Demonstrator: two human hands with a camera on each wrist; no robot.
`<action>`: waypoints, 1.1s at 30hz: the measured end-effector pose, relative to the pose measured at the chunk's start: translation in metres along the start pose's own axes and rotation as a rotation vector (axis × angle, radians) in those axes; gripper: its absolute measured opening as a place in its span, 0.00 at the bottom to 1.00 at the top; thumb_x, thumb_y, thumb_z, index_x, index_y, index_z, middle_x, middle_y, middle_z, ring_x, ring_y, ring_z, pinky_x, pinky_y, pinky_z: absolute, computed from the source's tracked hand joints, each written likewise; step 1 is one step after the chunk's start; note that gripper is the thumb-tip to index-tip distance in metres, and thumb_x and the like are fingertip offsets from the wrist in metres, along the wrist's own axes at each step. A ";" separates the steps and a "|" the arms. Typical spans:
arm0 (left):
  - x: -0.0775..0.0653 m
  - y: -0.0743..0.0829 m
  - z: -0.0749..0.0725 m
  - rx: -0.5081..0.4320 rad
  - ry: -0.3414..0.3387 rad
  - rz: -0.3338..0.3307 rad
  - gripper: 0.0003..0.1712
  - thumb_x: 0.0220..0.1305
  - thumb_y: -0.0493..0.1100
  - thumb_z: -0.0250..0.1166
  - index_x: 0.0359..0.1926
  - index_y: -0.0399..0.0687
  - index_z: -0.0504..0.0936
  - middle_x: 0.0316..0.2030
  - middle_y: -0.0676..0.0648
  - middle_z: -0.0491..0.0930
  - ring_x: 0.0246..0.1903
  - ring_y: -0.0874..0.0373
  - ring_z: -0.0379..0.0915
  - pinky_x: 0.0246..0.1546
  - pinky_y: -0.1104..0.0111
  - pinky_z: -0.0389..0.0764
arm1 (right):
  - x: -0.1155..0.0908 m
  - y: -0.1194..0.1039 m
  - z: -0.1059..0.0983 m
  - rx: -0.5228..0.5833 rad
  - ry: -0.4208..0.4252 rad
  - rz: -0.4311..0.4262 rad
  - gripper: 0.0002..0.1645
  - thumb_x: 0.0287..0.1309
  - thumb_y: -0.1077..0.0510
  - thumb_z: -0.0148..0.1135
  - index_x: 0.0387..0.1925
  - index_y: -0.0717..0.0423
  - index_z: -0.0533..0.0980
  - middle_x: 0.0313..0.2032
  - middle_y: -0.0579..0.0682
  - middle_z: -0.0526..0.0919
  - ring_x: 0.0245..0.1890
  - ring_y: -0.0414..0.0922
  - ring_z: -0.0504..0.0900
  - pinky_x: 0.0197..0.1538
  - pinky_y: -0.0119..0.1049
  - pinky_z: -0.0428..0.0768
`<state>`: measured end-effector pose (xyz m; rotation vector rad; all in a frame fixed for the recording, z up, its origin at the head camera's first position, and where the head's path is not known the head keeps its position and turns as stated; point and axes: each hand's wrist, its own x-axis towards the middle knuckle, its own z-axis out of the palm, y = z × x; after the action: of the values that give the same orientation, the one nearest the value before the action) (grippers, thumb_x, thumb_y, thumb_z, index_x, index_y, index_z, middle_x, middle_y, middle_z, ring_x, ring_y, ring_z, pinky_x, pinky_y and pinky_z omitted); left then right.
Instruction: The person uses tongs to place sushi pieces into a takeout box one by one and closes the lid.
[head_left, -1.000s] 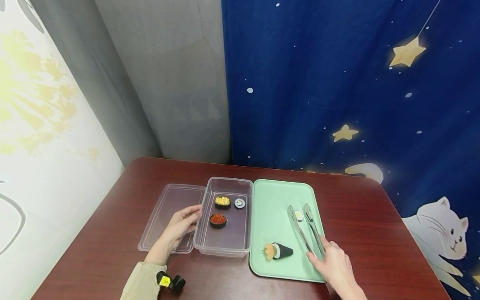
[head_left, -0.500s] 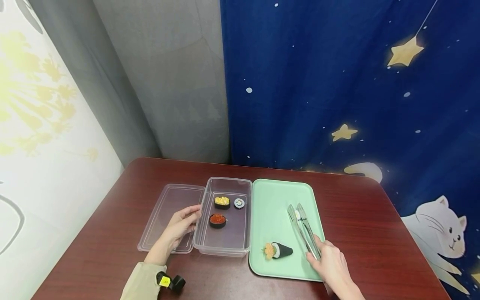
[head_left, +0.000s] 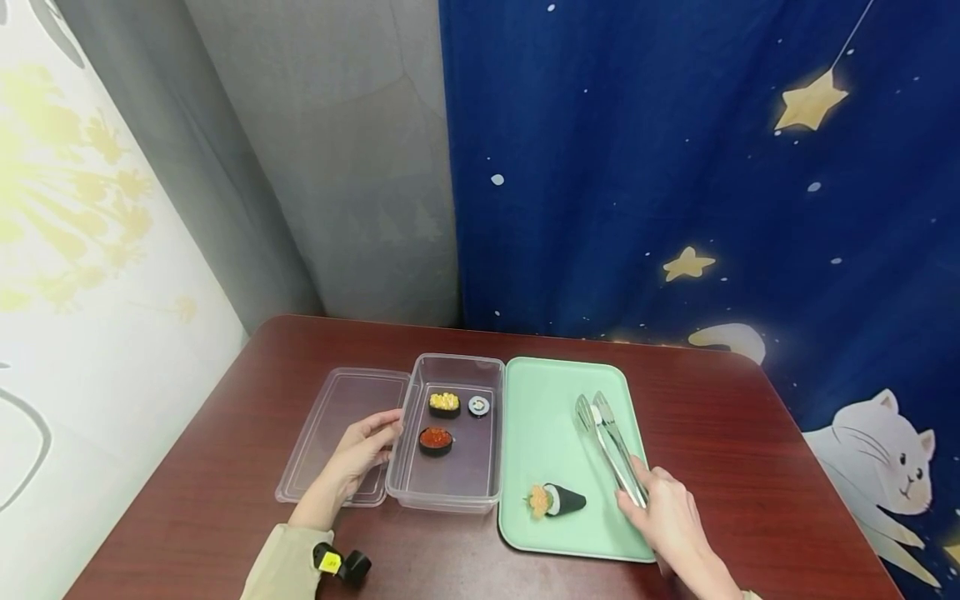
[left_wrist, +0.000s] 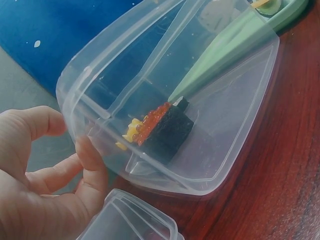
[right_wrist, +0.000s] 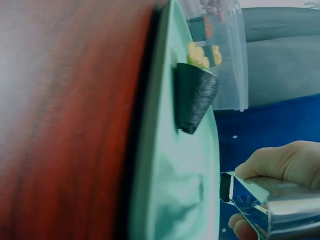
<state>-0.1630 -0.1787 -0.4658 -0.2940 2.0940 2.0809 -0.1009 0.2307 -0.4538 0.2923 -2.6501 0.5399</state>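
My right hand (head_left: 663, 508) grips metal tongs (head_left: 618, 458) over the right half of a mint green tray (head_left: 547, 392). Between the tong tips is a small sushi roll (head_left: 597, 414), white on top in the head view, with a dark wrap (right_wrist: 226, 187) in the right wrist view; a shadow shows on the tray below. A black cone-shaped hand roll (head_left: 566, 501) lies at the tray's near left. My left hand (head_left: 363, 450) holds the left rim of a clear plastic container (head_left: 450, 498) with bent fingers. Inside sit a yellow-topped sushi (head_left: 445, 405), an orange roe sushi (head_left: 436, 441) and a round roll (head_left: 479, 407).
A clear lid (head_left: 322, 442) lies left of the container, partly under my left forearm. The tray stands right against the container's right side. All rest on a dark red wooden table (head_left: 750, 467), with a blue star-patterned curtain (head_left: 570, 208) behind.
The tongs have closed around the small roll and risen slightly with it, tips farther from me. My left hand and the container have stayed put.
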 end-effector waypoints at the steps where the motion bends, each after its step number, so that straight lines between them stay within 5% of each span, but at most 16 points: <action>1: 0.000 0.000 0.000 -0.001 0.001 0.000 0.25 0.65 0.36 0.57 0.61 0.29 0.67 0.51 0.39 0.74 0.40 0.60 0.71 0.28 0.76 0.75 | 0.002 0.000 0.000 0.002 0.007 -0.008 0.29 0.35 0.59 0.71 0.45 0.65 0.79 0.19 0.47 0.70 0.15 0.45 0.67 0.18 0.41 0.68; 14: -0.001 0.001 0.000 0.000 0.001 -0.001 0.25 0.65 0.36 0.56 0.61 0.29 0.67 0.51 0.39 0.75 0.40 0.60 0.71 0.28 0.76 0.75 | 0.025 -0.023 -0.001 0.071 0.045 -0.091 0.28 0.36 0.61 0.71 0.46 0.61 0.80 0.17 0.45 0.68 0.16 0.38 0.63 0.16 0.31 0.62; 33: -0.002 0.002 0.000 -0.007 -0.010 -0.004 0.25 0.65 0.36 0.57 0.61 0.29 0.66 0.49 0.41 0.75 0.39 0.61 0.71 0.27 0.77 0.74 | 0.046 -0.084 0.007 0.226 -0.067 -0.173 0.28 0.39 0.62 0.70 0.49 0.60 0.78 0.20 0.47 0.70 0.19 0.38 0.65 0.20 0.28 0.65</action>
<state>-0.1620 -0.1791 -0.4632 -0.2877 2.0789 2.0831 -0.1209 0.1468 -0.4120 0.6103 -2.5955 0.7846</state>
